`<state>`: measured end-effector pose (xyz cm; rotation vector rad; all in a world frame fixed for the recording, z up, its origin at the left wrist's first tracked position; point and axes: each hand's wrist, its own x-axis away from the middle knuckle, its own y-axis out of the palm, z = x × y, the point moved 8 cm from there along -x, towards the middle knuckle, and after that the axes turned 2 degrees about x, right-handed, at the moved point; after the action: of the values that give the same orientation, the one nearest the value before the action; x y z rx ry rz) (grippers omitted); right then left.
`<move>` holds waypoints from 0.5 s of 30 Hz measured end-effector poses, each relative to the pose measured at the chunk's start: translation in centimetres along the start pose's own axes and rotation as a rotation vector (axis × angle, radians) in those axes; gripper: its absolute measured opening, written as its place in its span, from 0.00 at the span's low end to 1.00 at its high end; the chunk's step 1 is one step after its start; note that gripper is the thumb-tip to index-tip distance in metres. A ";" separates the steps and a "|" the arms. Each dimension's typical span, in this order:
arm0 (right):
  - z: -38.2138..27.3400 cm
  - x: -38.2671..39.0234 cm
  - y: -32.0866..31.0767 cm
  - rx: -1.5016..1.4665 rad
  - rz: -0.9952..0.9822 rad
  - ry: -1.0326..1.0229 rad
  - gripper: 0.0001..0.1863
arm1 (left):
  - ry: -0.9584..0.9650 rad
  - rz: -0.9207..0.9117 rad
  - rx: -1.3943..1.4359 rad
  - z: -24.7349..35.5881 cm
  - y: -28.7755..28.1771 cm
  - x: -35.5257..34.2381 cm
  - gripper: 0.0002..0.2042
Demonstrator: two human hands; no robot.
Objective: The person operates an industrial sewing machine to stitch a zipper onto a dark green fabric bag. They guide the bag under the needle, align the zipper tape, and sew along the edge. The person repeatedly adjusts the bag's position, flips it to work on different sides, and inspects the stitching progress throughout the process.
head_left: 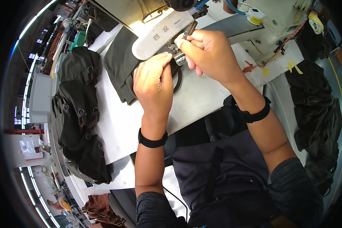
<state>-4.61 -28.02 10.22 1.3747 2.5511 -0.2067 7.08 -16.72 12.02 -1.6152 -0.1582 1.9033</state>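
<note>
Both my hands are up at the working end of a sewing machine point(161, 36) with a rounded white cover. My left hand point(154, 83) has its fingers bent and pressed together beside the metal clamp point(179, 57); what they hold, if anything, is hidden. With thumb and fingers closed, my right hand point(211, 53) pinches something small just right of the clamp, too covered to name. A dark olive fabric piece point(119, 66), like part of a bag, lies under the machine arm, left of my left hand. From beneath my hands a thin dark strap point(179, 81) curves out.
Several dark bags with straps and metal rings point(78, 114) are heaped along the left of the white table point(117, 129). More dark pieces point(317, 110) hang at the right. Brown pieces point(100, 209) lie at lower left. An orange cord point(288, 40) runs beside the machine.
</note>
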 end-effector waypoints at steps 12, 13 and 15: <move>-4.2 4.2 -6.3 0.299 0.086 -0.078 0.17 | 0.033 0.000 -0.121 0.2 0.7 -0.1 0.13; -6.7 5.3 -8.6 0.391 0.144 -0.190 0.16 | 0.006 -0.033 -0.126 0.0 0.7 -0.1 0.11; -11.3 6.5 -14.2 0.491 0.318 -0.543 0.16 | 0.058 -0.021 -0.118 0.0 -0.3 0.4 0.10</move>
<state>-21.49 -27.97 19.56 1.5830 1.8706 -1.0394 7.19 -16.27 11.80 -1.7380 -0.2670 1.8595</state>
